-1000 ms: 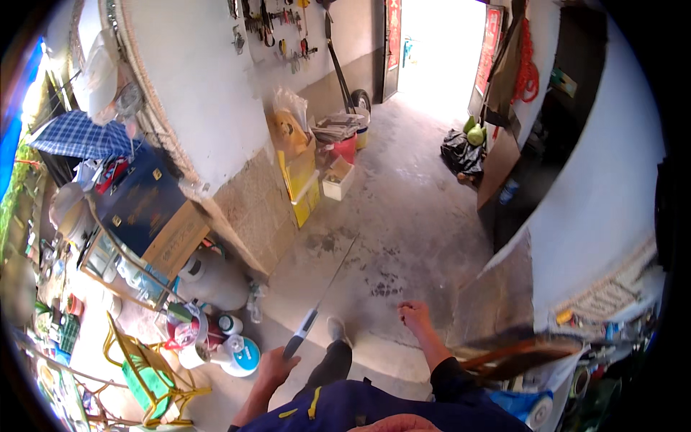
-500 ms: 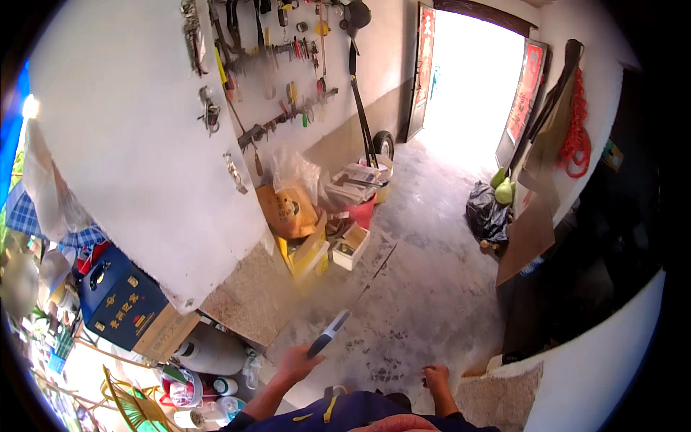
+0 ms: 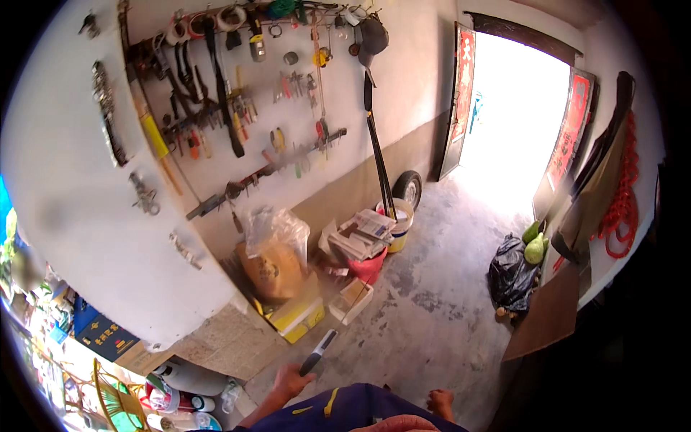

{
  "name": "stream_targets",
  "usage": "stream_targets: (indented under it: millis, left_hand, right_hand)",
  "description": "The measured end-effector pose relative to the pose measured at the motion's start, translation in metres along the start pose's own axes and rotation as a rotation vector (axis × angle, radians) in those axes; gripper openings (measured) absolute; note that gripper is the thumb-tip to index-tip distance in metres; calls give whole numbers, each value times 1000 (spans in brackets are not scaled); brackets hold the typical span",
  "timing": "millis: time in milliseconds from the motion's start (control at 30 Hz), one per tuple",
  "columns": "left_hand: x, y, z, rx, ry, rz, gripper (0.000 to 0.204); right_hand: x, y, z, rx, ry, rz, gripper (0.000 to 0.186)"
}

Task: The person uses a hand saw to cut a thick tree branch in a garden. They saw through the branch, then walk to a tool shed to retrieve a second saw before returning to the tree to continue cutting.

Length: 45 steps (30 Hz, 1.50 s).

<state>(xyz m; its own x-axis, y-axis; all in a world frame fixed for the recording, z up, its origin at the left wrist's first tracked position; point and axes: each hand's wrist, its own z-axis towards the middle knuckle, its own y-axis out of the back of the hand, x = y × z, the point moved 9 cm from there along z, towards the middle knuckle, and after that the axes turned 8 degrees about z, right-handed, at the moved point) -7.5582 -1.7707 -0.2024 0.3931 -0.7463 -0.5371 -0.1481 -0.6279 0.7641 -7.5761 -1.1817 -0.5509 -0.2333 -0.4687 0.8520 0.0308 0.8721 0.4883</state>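
Facing grey floor [image 3: 432, 338], yellow carton [image 3: 301, 322] at twelve o'clock from my left grip [image 3: 290, 379], smaller white box [image 3: 350, 302] at one. My right grip [image 3: 440, 402]: three o'clock from left, well apart, loosely curled; whether anything inside, cannot tell. Left one, nearer both, closed round dark end of slim tool [image 3: 319, 353]; long axis toward one o'clock, pale end boxward.

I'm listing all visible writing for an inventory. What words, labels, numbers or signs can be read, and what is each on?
I won't copy the wording; writing shows here:
Left banner, red, on a door: large characters, partly legible.
Right banner, also red: large characters, softer in the glare.
Dark blue box: small light characters.
Orange bag: dark print, too blurred.
Papers: too small to read.
Tool in left hand: none visible.
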Motion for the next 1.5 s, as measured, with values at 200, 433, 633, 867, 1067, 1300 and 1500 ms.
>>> stream_targets:
  millis: [200, 433, 633, 867, 1067, 1300, 1500]
  left_hand:
    - [-75, -17, 79, -29, 19, -34, 48]
    - [-114, 7, 146, -46, 102, -2, 45]
    - [-151, 38, 242, -153, 71, -126, 45]
    - [-145, 74, 312, -326, 77, -152, 50]
    - [-145, 104, 317, -375, 221, -99, 48]
    - [-133, 87, 294, -548, 571, -165, 46]
    - [-177, 62, 290, -712, 702, -441, 37]
  right_hand:
    - [203, 102, 226, -86, -22, 121, 17]
    - [622, 75, 388, -230, 768, -227, 31]
    - [931, 87, 407, -286, 1204, -105, 41]
    - [1191, 100, 475, -506, 1481, -39, 44]
    - [1352, 62, 477, -636, 1662, -165, 38]
    - [1448, 39, 446, -497, 1670, -47, 28]
    - [1500, -1, 450, -561, 1814, -269, 17]
